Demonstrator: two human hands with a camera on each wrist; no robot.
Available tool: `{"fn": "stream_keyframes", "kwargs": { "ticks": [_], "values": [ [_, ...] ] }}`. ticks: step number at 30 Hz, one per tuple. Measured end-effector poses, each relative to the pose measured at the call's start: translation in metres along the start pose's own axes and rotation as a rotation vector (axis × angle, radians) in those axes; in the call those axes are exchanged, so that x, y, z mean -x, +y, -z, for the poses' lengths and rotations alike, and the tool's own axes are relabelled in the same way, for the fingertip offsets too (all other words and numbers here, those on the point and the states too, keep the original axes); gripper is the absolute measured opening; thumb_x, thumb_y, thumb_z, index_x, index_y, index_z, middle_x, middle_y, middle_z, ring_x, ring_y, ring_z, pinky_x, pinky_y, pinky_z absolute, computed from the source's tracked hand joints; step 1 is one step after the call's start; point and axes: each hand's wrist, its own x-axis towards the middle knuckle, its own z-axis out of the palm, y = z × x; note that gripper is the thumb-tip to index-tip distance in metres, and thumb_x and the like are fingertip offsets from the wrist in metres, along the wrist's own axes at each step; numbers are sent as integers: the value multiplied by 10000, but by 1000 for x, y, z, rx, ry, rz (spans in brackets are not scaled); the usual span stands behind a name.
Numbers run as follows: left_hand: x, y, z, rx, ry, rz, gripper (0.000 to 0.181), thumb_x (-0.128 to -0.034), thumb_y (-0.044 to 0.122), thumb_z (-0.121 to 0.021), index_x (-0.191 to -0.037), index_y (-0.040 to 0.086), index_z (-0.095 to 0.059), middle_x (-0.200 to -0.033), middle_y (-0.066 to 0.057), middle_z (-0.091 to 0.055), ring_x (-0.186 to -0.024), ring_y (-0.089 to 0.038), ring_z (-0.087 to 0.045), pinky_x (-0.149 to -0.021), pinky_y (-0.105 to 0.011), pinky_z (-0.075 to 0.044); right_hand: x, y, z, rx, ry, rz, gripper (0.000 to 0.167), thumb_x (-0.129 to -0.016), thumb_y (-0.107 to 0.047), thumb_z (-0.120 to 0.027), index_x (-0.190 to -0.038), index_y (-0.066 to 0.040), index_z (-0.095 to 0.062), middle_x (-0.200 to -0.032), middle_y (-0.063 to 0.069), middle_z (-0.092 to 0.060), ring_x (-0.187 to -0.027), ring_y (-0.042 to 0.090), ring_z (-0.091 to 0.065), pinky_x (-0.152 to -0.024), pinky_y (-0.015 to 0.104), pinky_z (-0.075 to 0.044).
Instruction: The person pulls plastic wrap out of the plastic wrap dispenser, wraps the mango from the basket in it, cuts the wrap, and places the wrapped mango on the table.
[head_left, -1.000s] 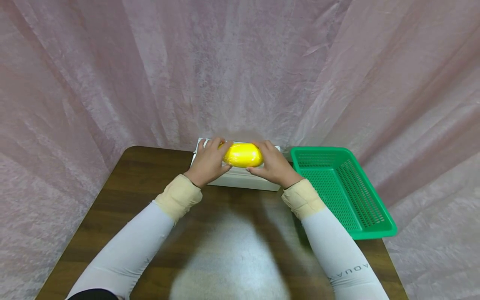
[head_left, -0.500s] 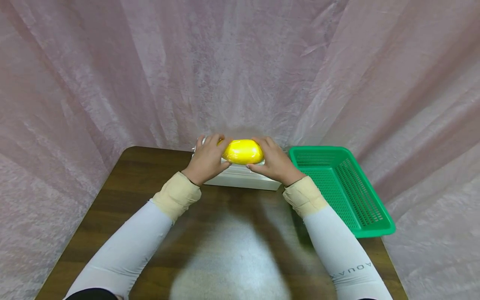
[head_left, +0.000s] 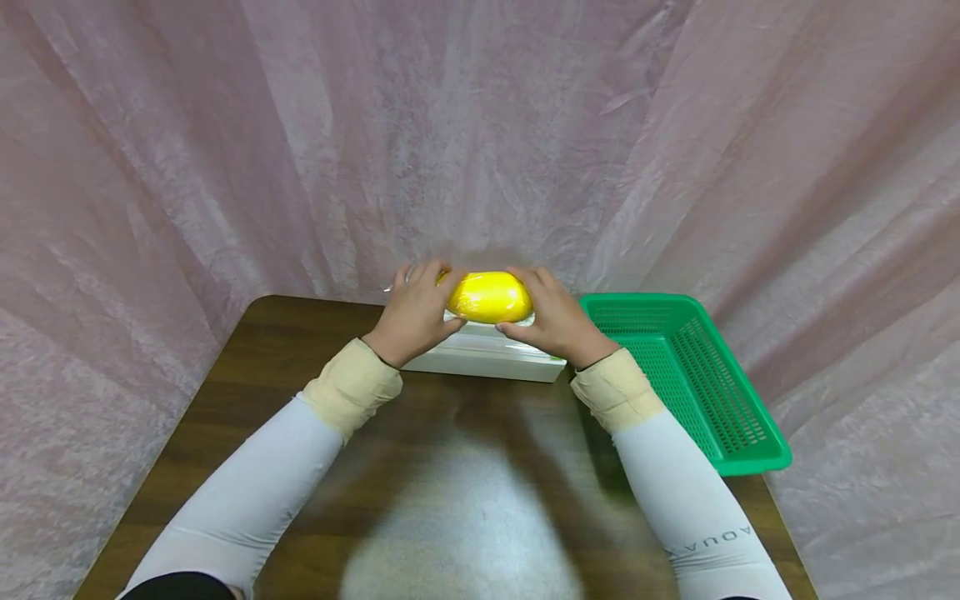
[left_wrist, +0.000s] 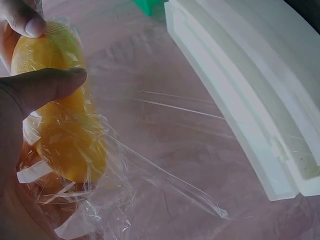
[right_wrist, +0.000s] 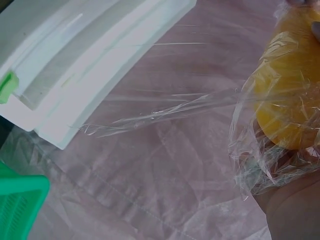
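A smooth yellow fruit that looks like a mango [head_left: 491, 297] is held between both hands, in crinkled cling film [left_wrist: 90, 145]. My left hand [head_left: 418, 312] grips its left end, thumb on the near side. On the right end, my right hand [head_left: 557, 320] does the same, fingers over the far side. Behind and below the hands, a white cling film dispenser [head_left: 483, 358] lies on the table. Strands of film stretch from the fruit toward the dispenser [right_wrist: 100, 65] in both wrist views. The palm sides are partly hidden by film and fruit.
A green plastic basket [head_left: 678, 367] stands on the table's right side, near my right forearm. The brown wooden table [head_left: 315, 350] meets a pink curtain [head_left: 480, 150] at its far edge. A green slider [right_wrist: 8, 86] sits at the dispenser's end.
Both hands have shifted slightly away from me with the wrapped mango, toward the curtain. More of the dispenser's front shows beneath them. Both keep their grip.
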Motion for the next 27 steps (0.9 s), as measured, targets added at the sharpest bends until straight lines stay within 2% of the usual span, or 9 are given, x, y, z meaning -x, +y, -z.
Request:
{"fn": "stream_keyframes", "kwargs": {
  "ticks": [9, 16, 27],
  "values": [
    [0, 2, 10, 3, 40, -20, 674, -806, 309, -845, -1389, 151, -546, -1285, -140, -556, -1188, -350, -561, -1135, -679, -283, 1, -6, 7, 5, 19, 10, 824, -841, -356, -803, -1501, -68, -403, -1356, 182, -503, -1127, 336, -569, -977, 486, -520],
    [-1, 4, 18, 2, 49, -16, 685, -801, 306, -852, -1393, 164, -539, -1282, -133, -560, -1182, -344, -566, -1151, -676, -260, 0, -9, 12, 0, 28, 13, 824, -842, -349, -804, -1505, -71, -402, -1371, 184, -498, -1145, 334, -559, -984, 484, -519],
    [-3, 7, 28, 1, 96, -34, 684, -796, 305, -858, -1385, 168, -539, -1253, -134, -565, -1153, -338, -578, -1143, -691, -265, -3, -15, 25, 7, 42, 31, 830, -828, -330, -823, -1498, -60, -415, -1391, 174, -499, -1177, 332, -549, -1013, 480, -515]
  ]
}}
